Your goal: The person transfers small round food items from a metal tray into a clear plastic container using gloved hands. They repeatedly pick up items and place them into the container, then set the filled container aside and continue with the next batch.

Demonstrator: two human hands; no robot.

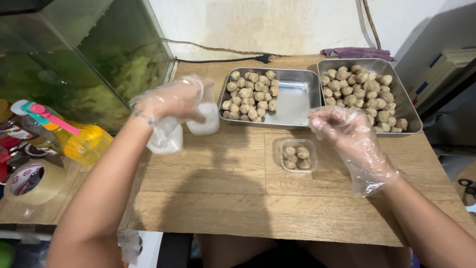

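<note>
Both my hands wear loose clear plastic gloves. My left hand (171, 101) rests on top of a stack of small clear plastic containers (204, 124) at the table's left, fingers curled over it. My right hand (342, 130) hovers with fingers bent just right of a small clear tub (298, 156) that holds several brown meatballs. Behind it stand two steel trays: the left tray (296, 101) is half filled with meatballs, the right tray (406, 106) is nearly full.
A glass aquarium (94, 59) stands at the left. A yellow spray bottle (82, 141) and a roll of tape (32, 181) lie at its foot. A black cable (223, 59) and a purple cloth (354, 52) run along the wall. Another stack of containers (166, 141) sits under my left wrist.
</note>
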